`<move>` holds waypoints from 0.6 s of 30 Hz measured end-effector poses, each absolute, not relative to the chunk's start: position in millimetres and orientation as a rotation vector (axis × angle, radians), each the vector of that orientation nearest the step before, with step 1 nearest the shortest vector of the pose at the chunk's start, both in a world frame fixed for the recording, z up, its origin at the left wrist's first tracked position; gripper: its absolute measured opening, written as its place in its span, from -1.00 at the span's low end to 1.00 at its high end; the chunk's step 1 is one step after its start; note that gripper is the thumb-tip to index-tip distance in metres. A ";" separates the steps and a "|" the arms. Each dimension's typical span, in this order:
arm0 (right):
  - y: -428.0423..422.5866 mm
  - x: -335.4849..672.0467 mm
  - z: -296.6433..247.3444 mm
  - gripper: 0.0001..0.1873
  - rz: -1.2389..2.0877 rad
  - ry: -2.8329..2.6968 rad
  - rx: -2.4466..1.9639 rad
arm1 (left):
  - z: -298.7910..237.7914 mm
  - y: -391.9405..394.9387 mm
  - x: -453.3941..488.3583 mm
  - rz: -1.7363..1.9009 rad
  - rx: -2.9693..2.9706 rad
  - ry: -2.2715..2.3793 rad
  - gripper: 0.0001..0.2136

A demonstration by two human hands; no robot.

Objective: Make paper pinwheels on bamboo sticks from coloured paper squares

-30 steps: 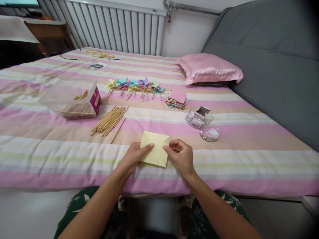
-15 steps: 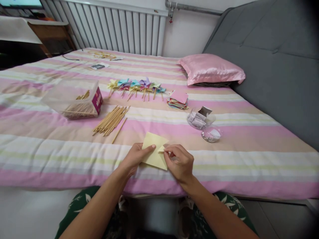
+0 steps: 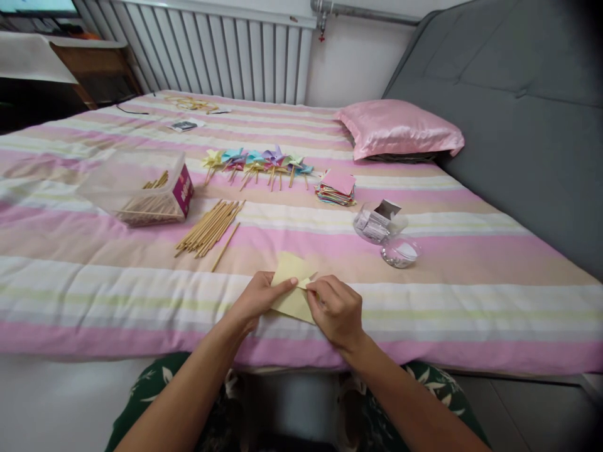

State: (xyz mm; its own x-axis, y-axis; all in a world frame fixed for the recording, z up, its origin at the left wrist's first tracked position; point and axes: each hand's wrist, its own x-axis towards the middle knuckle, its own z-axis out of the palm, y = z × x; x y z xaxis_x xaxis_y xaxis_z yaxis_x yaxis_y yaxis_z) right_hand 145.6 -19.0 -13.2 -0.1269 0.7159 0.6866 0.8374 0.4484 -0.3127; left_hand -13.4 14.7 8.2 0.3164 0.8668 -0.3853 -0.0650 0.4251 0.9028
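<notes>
A square of pale yellow paper is held over the near edge of the bed. My left hand grips its left side, thumb on top and fingers underneath. My right hand pinches a small folded flap at the paper's right side, and the flap's tip lies close to my left thumb. Beyond my left hand lie a pile of thin wooden sticks and one separate stick. Farther back is a row of paper pinwheels in several colours, with a stack of coloured paper squares to their right.
A clear plastic box holding more sticks stands at the left. To the right are a clear bowl with small boxes in it and a clear round container. A pink pillow rests near the grey headboard.
My right hand has drawn the flap slightly left, toward the middle of the paper and my left thumb. The other things on the bed have not moved.
</notes>
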 end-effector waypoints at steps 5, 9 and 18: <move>-19.5 145.1 -14.1 -0.83 -0.222 -1.902 -1.309 | 9.4 14.4 -13.4 0.748 0.947 1.070 -0.75; -20.0 144.4 -13.6 -0.83 -0.241 -1.929 -1.296 | 8.1 14.2 -13.1 0.762 0.958 1.086 -0.75; -22.0 144.7 -5.4 -0.81 -0.090 -1.880 -1.203 | 10.2 14.3 -13.7 0.814 0.930 1.093 -0.73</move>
State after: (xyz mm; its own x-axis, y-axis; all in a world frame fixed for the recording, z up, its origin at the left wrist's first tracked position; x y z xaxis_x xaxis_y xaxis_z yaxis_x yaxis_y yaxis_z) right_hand 144.7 -22.0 -5.4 -0.1469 0.7003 0.6986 0.7641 0.5289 -0.3694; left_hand -13.7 14.3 10.2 0.2642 0.8946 -0.3604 -0.0887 0.3947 0.9145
